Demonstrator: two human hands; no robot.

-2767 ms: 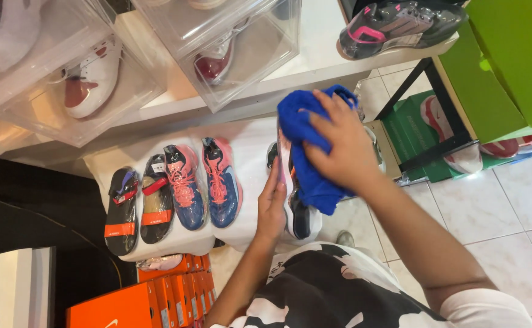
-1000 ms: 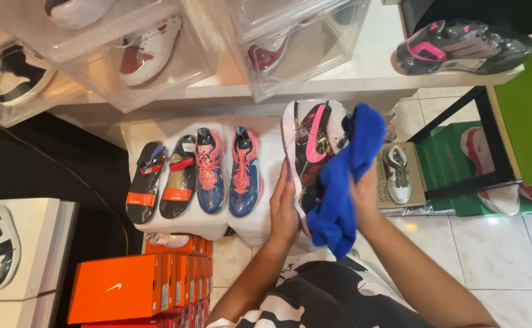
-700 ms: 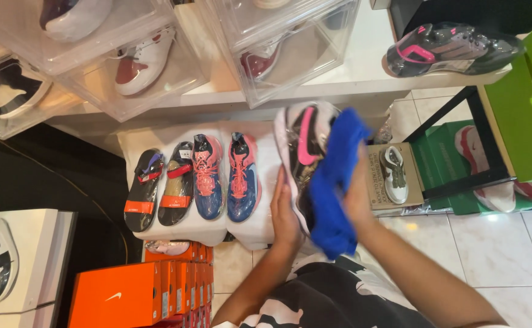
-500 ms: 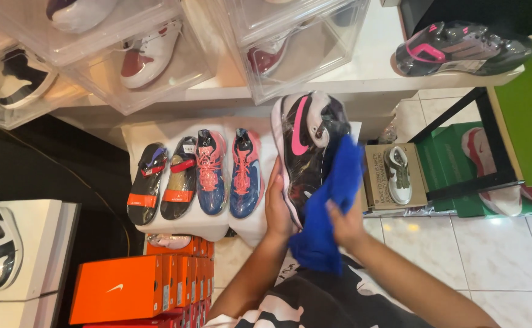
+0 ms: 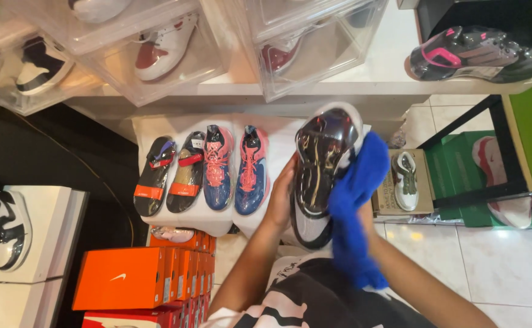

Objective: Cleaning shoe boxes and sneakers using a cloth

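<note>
Left hand [image 5: 282,203] flat along the near side of a glossy black-and-grey plastic-wrapped sneaker [image 5: 320,170], fingers spread and curled round its edge — holding it up, sole end toward the body, toe pointing at the white shelf [image 5: 363,85]. Right hand [image 5: 363,215] mostly buried under a bright blue cloth [image 5: 354,206], closed on the cloth and pressing it against the shoe's far side; exact finger position hidden, probably bunched in the fabric. Cloth draped from the toe area down past the wrist.

Just left of the held sneaker, on a low white stand [image 5: 156,124], four wrapped shoes in a row: a black pair with orange straps [image 5: 168,176], then a blue-and-pink pair with pink laces [image 5: 235,170]. Below the stand, a stack of orange shoeboxes [image 5: 138,282]. Up on the shelf, clear plastic display boxes [image 5: 302,42] with white-and-red sneakers inside, plus a black-and-pink shoe [image 5: 478,54] lying loose at the right end. To the right on the tiled floor [image 5: 497,267] — a small brown box with a pale shoe on top [image 5: 405,182], near green boxes [image 5: 454,176] under a black frame. At far left, black-and-white high-tops on white boxes [image 5: 4,228].
</note>
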